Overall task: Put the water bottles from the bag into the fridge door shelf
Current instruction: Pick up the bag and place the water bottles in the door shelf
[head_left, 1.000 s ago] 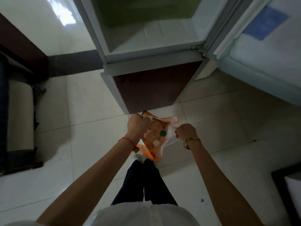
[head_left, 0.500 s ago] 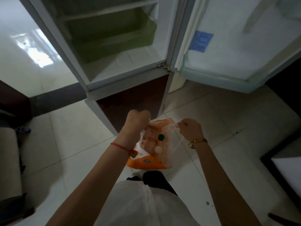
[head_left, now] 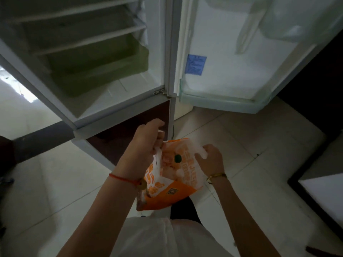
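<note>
Bottles are still inside the orange-and-white plastic bag (head_left: 167, 184), which is held low in front of the body above the tiled floor (head_left: 250, 145); only a green cap (head_left: 177, 158) and a pale one below it are seen through the bag's mouth, so the number of bottles cannot be told. The bag's handle is gripped in the closed left hand (head_left: 146, 140), while the right hand (head_left: 209, 158) is curled on the opposite edge of the opening, with its fingers around the thin plastic. By the look of it, the step in hand is the opening of the bag, and no bottle is lifted out yet. Further off, the fridge (head_left: 104, 75) is open, with bare shelves and a green drawer inside. On the open door, the bottom door shelf (head_left: 219, 104) is seen with nothing standing in it. For the next move, one bottle should be grasped by the neck with the right hand and carried up and to the right into that shelf.
</note>
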Action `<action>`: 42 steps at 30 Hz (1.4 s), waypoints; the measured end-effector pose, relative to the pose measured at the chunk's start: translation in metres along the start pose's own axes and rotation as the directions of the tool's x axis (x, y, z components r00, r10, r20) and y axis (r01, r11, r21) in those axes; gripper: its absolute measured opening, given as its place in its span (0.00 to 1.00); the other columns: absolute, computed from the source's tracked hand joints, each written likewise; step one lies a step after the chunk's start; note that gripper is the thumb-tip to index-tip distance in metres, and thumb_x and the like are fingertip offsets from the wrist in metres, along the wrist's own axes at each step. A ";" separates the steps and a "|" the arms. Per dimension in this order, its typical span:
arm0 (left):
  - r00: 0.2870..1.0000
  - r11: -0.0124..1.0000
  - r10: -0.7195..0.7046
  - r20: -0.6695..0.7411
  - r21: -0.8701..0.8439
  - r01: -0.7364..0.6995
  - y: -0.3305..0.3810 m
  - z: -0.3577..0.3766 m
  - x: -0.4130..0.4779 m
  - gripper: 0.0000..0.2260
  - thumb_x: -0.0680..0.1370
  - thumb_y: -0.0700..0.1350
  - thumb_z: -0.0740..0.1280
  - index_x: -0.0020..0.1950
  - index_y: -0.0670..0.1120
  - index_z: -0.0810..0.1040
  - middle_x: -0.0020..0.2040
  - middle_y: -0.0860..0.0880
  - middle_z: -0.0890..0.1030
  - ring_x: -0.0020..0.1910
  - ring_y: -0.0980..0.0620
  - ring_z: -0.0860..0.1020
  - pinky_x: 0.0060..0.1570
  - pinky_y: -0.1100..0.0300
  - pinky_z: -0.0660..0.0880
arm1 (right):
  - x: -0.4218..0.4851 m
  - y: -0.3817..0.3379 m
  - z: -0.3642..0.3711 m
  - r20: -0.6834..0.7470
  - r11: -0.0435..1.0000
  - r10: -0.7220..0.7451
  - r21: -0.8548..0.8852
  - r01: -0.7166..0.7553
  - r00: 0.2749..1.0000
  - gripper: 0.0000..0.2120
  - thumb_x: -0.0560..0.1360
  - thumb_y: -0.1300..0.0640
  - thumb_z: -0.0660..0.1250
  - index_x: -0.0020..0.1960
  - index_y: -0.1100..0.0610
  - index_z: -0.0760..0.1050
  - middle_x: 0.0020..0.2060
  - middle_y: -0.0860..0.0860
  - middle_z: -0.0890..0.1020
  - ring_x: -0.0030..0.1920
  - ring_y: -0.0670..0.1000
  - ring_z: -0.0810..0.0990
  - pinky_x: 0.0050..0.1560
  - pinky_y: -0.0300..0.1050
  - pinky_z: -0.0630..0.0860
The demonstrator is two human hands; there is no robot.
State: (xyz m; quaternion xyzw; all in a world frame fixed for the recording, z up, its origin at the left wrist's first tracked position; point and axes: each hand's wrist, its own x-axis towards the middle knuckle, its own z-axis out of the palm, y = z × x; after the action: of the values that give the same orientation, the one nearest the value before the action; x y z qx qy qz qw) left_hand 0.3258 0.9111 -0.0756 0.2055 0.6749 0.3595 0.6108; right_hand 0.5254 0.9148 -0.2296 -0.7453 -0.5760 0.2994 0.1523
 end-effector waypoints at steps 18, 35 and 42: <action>0.992 0.983 0.073 -0.099 -0.160 -0.089 0.063 0.100 0.027 0.10 0.78 0.49 0.62 0.46 0.43 0.74 0.17 0.56 0.68 0.26 0.54 0.63 0.30 0.61 0.58 | 0.130 -0.040 -0.065 0.103 0.878 -0.228 -0.409 0.250 0.968 0.11 0.80 0.52 0.60 0.49 0.57 0.77 0.45 0.53 0.82 0.48 0.54 0.82 0.45 0.47 0.76; 0.994 0.985 0.072 -0.085 -0.148 -0.084 0.081 0.117 0.032 0.08 0.78 0.47 0.64 0.49 0.42 0.75 0.25 0.52 0.68 0.28 0.53 0.62 0.33 0.59 0.59 | 0.165 -0.015 -0.029 0.491 0.995 0.063 0.040 -0.095 0.869 0.11 0.78 0.52 0.67 0.55 0.59 0.78 0.44 0.57 0.84 0.36 0.45 0.81 0.45 0.36 0.80; 1.000 0.990 0.013 -0.019 -0.139 -0.016 0.089 0.098 0.041 0.09 0.78 0.48 0.62 0.49 0.42 0.73 0.17 0.55 0.65 0.23 0.56 0.60 0.34 0.59 0.56 | 0.156 -0.033 -0.013 0.277 0.987 -0.141 -0.036 0.157 0.951 0.12 0.75 0.47 0.69 0.49 0.56 0.78 0.40 0.50 0.80 0.41 0.50 0.79 0.43 0.42 0.76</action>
State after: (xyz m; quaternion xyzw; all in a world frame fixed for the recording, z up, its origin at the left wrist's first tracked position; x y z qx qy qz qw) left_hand 0.3997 1.0221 -0.0378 0.1640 0.6520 0.4121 0.6149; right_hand 0.5325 1.0742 -0.2428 -0.6554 -0.6544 0.3702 0.0718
